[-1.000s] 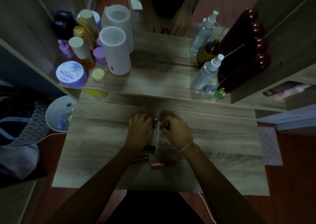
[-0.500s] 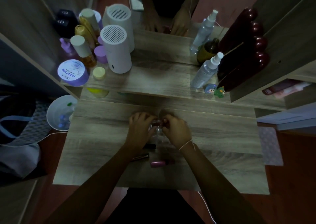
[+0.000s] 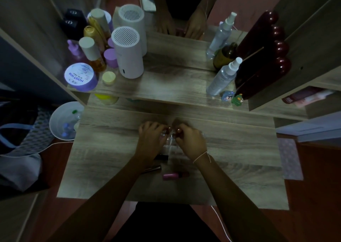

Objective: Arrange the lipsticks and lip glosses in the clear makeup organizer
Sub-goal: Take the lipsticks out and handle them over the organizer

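The clear makeup organizer [image 3: 170, 145] stands mid-desk, mostly hidden between my hands. My left hand [image 3: 150, 140] curls at its left side, fingertips on a dark red lipstick [image 3: 168, 130] at the organizer's top. My right hand [image 3: 190, 140] grips a second dark red lipstick [image 3: 178, 131] upright over the organizer. Lying loose on the desk nearer me are a pink lip gloss [image 3: 175, 175], a slim brown tube [image 3: 153, 168] and a black tube [image 3: 163, 157], both partly under my left forearm.
A raised shelf [image 3: 166, 92] behind holds a white cylinder device [image 3: 127, 53], a purple jar [image 3: 80, 77], several bottles, a spray bottle [image 3: 223, 77] and two small figurines [image 3: 232, 96]. A white bowl [image 3: 62, 120] sits off the desk's left edge. A mirror is at the back.
Both hands stay at the organizer's top; the fingers have shifted slightly around the two red lipsticks. The loose tubes have not moved.
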`<state>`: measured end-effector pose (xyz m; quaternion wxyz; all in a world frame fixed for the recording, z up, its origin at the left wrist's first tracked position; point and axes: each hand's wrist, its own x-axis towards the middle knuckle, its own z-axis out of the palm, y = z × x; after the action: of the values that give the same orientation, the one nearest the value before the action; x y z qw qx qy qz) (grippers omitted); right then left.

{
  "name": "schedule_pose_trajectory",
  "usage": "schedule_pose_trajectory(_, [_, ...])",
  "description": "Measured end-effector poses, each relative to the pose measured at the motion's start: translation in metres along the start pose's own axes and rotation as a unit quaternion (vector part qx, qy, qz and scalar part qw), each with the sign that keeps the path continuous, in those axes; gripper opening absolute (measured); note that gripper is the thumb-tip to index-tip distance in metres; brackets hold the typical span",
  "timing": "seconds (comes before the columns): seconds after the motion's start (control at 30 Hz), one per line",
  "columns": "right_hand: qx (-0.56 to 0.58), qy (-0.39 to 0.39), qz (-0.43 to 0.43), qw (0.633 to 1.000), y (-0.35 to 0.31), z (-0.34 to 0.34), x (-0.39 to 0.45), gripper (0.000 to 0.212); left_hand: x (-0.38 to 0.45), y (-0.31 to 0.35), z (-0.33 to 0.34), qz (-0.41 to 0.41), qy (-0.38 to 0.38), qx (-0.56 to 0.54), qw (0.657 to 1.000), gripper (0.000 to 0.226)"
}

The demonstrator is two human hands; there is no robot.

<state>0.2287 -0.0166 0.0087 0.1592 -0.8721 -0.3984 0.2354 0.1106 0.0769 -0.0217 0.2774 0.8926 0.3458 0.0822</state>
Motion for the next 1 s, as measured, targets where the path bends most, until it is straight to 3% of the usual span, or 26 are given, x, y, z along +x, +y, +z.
schedule_pose_trajectory(0.9, [0.029,0.03,-0.029,0.999,0.008,-0.002,-0.011,0.026,-0.005,-0.005,-0.002,0.015,0.014,-0.002,1.0,0.025])
schedule_pose_trajectory(1.0, [0.043,0.043,-0.024,0.998,0.012,-0.003,-0.017,0.035,-0.009,-0.007,-0.005,0.017,0.007,-0.003,1.0,0.028])
